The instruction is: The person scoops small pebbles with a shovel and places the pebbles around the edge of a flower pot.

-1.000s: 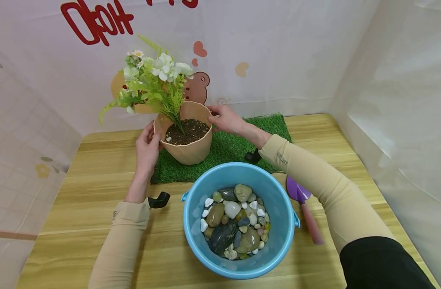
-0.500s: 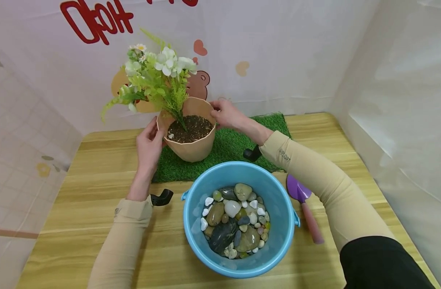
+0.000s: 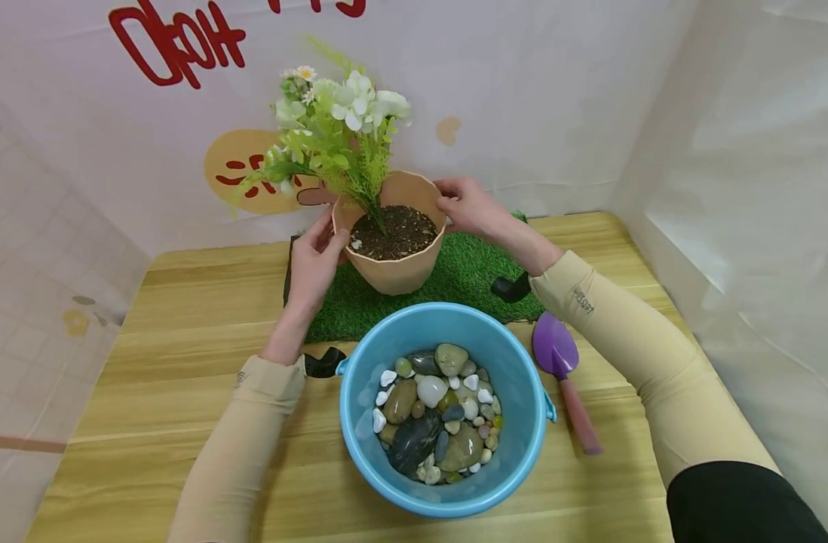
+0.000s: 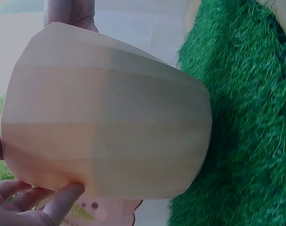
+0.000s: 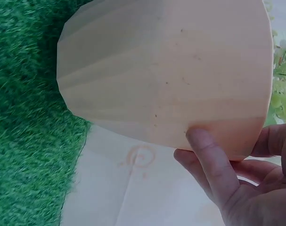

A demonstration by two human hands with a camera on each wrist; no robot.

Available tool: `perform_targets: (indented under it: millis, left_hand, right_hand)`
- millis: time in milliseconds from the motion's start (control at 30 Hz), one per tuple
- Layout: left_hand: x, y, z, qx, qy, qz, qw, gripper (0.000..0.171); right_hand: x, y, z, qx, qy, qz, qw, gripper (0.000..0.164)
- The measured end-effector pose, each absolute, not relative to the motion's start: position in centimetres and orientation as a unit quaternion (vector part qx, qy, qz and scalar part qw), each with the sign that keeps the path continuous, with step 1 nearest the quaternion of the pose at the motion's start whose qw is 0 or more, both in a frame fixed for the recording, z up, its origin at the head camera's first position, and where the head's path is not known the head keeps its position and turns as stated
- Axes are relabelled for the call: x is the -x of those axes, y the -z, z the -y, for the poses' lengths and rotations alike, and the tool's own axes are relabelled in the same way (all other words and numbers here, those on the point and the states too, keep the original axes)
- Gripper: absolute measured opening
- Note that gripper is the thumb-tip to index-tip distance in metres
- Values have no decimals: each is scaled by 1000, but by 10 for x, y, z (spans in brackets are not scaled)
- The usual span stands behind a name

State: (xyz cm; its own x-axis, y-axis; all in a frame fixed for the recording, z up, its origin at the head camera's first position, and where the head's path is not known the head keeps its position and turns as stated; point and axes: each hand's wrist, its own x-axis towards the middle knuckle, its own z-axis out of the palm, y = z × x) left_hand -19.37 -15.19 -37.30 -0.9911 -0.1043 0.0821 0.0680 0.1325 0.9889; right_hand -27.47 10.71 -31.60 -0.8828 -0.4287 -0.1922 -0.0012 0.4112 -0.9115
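Note:
A peach-coloured faceted flowerpot (image 3: 397,276) holds dark soil (image 3: 403,234) and a leaning plant with white flowers (image 3: 356,105) and light green leaves. My left hand (image 3: 317,260) grips the pot's left side, thumb outside near the rim. On the opposite side my right hand (image 3: 473,207) pinches the rim. The pot stands upright over the green turf mat (image 3: 346,309), its base right at the grass in both wrist views. Fingers of the left hand (image 4: 34,205) press the pot wall in the left wrist view; the right hand's fingers (image 5: 213,165) do so in the right wrist view.
In front of the pot stands a blue bucket (image 3: 351,445) with assorted stones (image 3: 417,441) inside. A purple trowel with a pink handle (image 3: 580,418) lies to its right on the wooden table (image 3: 176,362). A white printed sheet (image 3: 522,98) hangs behind.
Both hands have carried the flowerpot to the right and slightly back, from the left end of the turf mat towards its middle. Bucket and trowel stay where they were.

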Motion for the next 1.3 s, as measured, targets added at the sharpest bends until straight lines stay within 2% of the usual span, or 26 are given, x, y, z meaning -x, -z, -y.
perform_targets:
  millis: [333, 667, 1033, 1300]
  left_hand:
    - [202, 382, 132, 14, 628, 777, 33, 55]
    - [206, 393, 121, 30, 624, 780, 5, 56]
    - [210, 407, 116, 16, 622, 783, 21, 55]
    - [209, 413, 114, 16, 622, 782, 40, 55]
  right_hand:
    - [268, 327, -139, 125, 484, -849, 170, 52]
    - [262, 342, -154, 117, 490, -848, 162, 52]
    - [259, 371, -161, 102, 506, -852, 87, 54]
    - [259, 381, -162, 103, 523, -842, 82, 53]
